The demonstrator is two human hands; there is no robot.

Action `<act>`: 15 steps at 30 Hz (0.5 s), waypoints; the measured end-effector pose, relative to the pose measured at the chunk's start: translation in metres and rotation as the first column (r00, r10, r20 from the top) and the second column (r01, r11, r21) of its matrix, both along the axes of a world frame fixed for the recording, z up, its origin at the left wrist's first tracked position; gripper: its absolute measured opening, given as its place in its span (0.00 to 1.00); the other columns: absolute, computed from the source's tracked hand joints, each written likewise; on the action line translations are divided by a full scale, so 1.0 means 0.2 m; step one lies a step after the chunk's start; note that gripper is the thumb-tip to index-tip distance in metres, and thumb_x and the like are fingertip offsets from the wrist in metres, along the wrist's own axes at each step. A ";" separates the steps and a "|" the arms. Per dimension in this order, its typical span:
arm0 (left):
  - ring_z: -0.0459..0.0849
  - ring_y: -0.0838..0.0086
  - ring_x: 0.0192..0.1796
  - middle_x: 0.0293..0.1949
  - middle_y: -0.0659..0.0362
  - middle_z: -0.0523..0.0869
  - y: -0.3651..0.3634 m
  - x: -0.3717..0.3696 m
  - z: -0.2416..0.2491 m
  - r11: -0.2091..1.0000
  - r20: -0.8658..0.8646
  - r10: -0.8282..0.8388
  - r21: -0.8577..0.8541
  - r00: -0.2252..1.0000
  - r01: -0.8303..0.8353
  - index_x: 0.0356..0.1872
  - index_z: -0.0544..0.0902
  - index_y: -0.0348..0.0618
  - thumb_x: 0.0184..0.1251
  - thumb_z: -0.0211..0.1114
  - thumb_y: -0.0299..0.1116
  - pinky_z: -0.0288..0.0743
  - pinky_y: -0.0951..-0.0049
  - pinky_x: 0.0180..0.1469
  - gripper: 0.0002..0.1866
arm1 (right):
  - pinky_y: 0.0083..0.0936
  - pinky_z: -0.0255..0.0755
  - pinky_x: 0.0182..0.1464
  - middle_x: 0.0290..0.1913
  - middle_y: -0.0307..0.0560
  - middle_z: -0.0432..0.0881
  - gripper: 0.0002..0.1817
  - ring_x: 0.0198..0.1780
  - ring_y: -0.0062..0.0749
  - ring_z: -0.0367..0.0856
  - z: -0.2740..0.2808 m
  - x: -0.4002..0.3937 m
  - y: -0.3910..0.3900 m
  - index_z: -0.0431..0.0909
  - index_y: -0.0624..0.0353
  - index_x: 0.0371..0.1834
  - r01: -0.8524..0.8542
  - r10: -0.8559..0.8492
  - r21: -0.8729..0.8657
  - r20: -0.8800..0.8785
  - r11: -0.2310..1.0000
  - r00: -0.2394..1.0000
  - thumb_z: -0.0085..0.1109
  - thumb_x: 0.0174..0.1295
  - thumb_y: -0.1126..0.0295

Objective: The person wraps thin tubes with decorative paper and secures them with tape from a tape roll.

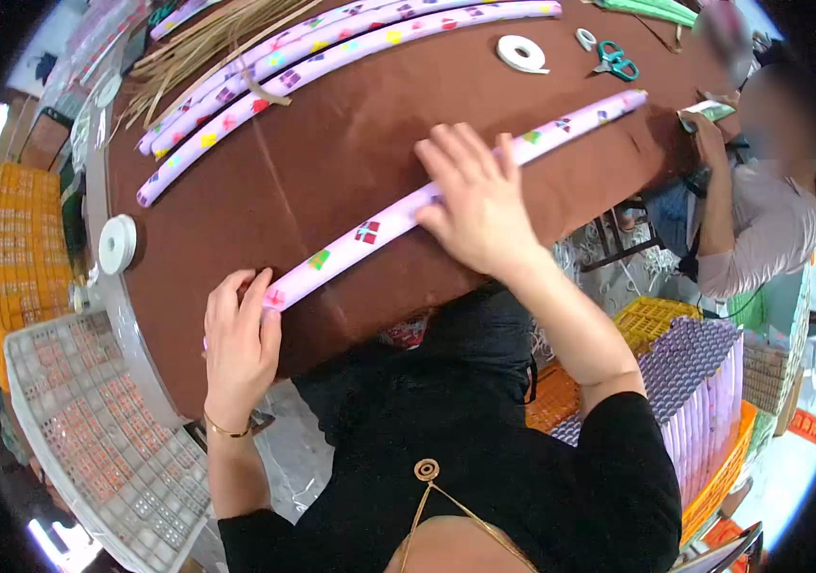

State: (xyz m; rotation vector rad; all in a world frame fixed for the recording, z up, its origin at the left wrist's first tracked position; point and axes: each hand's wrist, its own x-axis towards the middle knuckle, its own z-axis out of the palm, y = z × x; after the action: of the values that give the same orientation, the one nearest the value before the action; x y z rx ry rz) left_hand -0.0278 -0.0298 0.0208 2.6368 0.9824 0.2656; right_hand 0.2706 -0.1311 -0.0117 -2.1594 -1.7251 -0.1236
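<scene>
A long, thin lilac roll of patterned wrapping paper [367,232], printed with small gift boxes, lies slantwise across the brown table [264,191] in front of me. My left hand [241,334] curls its fingers around the near left end and covers most of it. Further along, my right hand [479,205] rests palm down over the middle, fingers stretched out and thumb apart. Between the hands the paper's surface shows smooth. The far end points to the upper right.
More patterned rolls [331,72] lie at the back left beside dry brown strips [179,72]. White tape rolls [520,53] [117,244] and green-handled scissors [616,62] are on the table. A person [761,210] sits at the right. Crates [102,420] stand at the left.
</scene>
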 end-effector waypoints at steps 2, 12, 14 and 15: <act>0.74 0.52 0.58 0.55 0.47 0.75 -0.03 0.03 0.01 1.000 -0.009 0.016 0.025 1.000 -0.015 0.59 0.77 0.37 0.68 0.60 0.32 0.67 0.57 0.63 0.20 | 0.58 0.44 0.75 0.68 0.51 0.71 0.37 0.74 0.46 0.62 0.03 -0.11 0.08 0.71 0.56 0.66 -0.067 0.068 -0.035 0.002 0.997 0.998 0.66 0.55 0.48; 0.77 0.51 0.45 0.41 0.49 0.78 0.04 -0.01 -0.11 0.966 -0.012 -0.035 0.258 0.999 0.037 0.48 0.77 0.36 0.69 0.62 0.44 0.72 0.56 0.48 0.19 | 0.47 0.60 0.69 0.47 0.44 0.77 0.29 0.56 0.37 0.75 -0.05 -0.26 0.14 0.77 0.54 0.51 -0.462 0.461 0.152 0.041 0.874 0.886 0.70 0.48 0.51; 0.77 0.51 0.45 0.41 0.49 0.78 0.06 -0.02 -0.11 0.961 -0.003 -0.056 0.270 0.998 0.055 0.47 0.77 0.36 0.69 0.63 0.43 0.72 0.57 0.47 0.18 | 0.44 0.60 0.69 0.47 0.39 0.78 0.25 0.56 0.35 0.76 -0.02 -0.10 0.12 0.77 0.49 0.49 -0.402 0.401 0.038 0.040 0.915 0.915 0.71 0.48 0.54; 0.77 0.51 0.45 0.41 0.49 0.79 0.06 -0.04 -0.11 0.964 -0.001 -0.056 0.260 0.998 0.055 0.47 0.77 0.36 0.68 0.64 0.41 0.72 0.57 0.47 0.17 | 0.43 0.60 0.69 0.48 0.37 0.78 0.25 0.56 0.35 0.76 -0.02 0.00 0.09 0.78 0.48 0.48 -0.372 0.368 0.072 0.068 0.925 0.927 0.72 0.47 0.55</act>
State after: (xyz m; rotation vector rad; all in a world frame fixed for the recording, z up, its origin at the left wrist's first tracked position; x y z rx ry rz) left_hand -0.0358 -0.0171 -0.0009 2.8921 0.9254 0.4162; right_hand 0.2705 -0.1131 -0.0156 -1.7482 -2.0849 -0.1496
